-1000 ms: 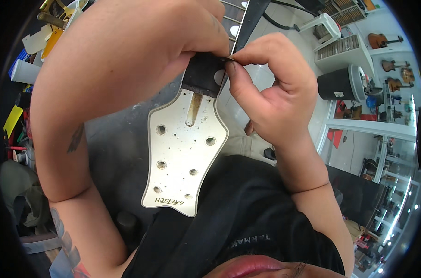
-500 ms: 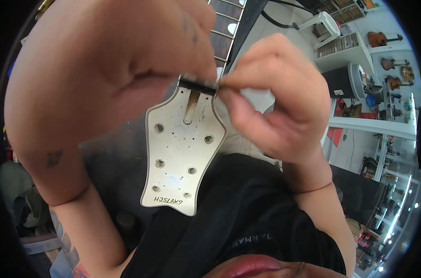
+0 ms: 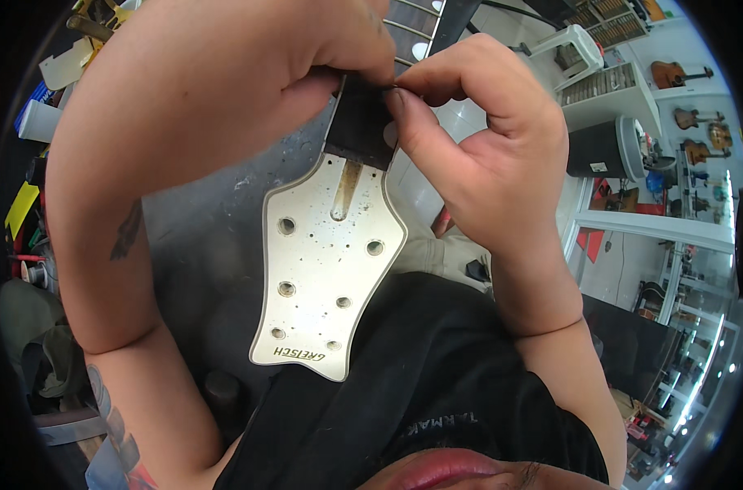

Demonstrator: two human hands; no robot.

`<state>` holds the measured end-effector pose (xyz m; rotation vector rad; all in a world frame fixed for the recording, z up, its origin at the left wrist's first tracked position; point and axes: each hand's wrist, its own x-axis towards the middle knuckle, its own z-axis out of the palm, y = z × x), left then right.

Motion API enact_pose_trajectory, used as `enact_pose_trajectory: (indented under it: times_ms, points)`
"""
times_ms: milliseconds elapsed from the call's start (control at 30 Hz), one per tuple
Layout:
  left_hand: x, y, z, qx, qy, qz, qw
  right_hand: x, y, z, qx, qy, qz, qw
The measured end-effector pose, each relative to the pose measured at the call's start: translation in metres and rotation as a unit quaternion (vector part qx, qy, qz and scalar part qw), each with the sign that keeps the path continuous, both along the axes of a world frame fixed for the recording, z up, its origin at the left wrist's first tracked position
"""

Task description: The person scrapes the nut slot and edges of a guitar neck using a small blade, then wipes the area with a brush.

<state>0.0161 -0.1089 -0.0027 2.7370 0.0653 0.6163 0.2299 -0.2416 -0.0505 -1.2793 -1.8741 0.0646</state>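
Note:
A cream-white guitar headstock (image 3: 310, 261) lies below my hands, with several tuner holes and a slotted truss rod channel. From it the dark fretboard (image 3: 360, 122) runs away from me, with metal frets (image 3: 408, 29) showing beyond my fingers. My left hand (image 3: 339, 49) is closed over the fretboard from the left, its fingertips partly hidden. At the right edge, my right hand (image 3: 486, 131) pinches thumb against forefinger. Both hands' tips meet at a thin dark sliver across the board, too small to name.
A dark workbench (image 3: 204, 237) lies under the headstock on the left. Tools and a white container (image 3: 41, 121) crowd the far left. On the right are a black bin (image 3: 608, 147), a white stool (image 3: 580, 49) and guitars (image 3: 673, 75) hung on the wall.
Both hands have moved away from me up the neck, from the headstock end of the fretboard, uncovering a dark stretch of it. The headstock has shifted slightly to the right.

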Motion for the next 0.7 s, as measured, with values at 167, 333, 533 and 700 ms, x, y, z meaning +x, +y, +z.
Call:
enact_pose_trajectory:
  times_ms: [167, 333, 533, 700]
  points:
    - [-0.008, -0.007, 0.017, 0.005, 0.026, -0.011, 1.000, -0.017, -0.004, 0.008, -0.027, 0.100, -0.041, 0.994]
    - [-0.020, -0.011, 0.028, -0.043, 0.100, -0.094, 0.990, -0.007, -0.013, 0.014, -0.003, -0.015, 0.121, 0.993]
    - [-0.018, -0.010, 0.017, -0.026, 0.039, -0.021, 0.999, -0.004, -0.003, 0.009, -0.009, 0.010, 0.089, 0.996]
    - [-0.011, -0.003, 0.011, -0.007, 0.023, 0.003, 1.000, -0.005, 0.003, 0.000, 0.006, 0.040, 0.051, 0.998]
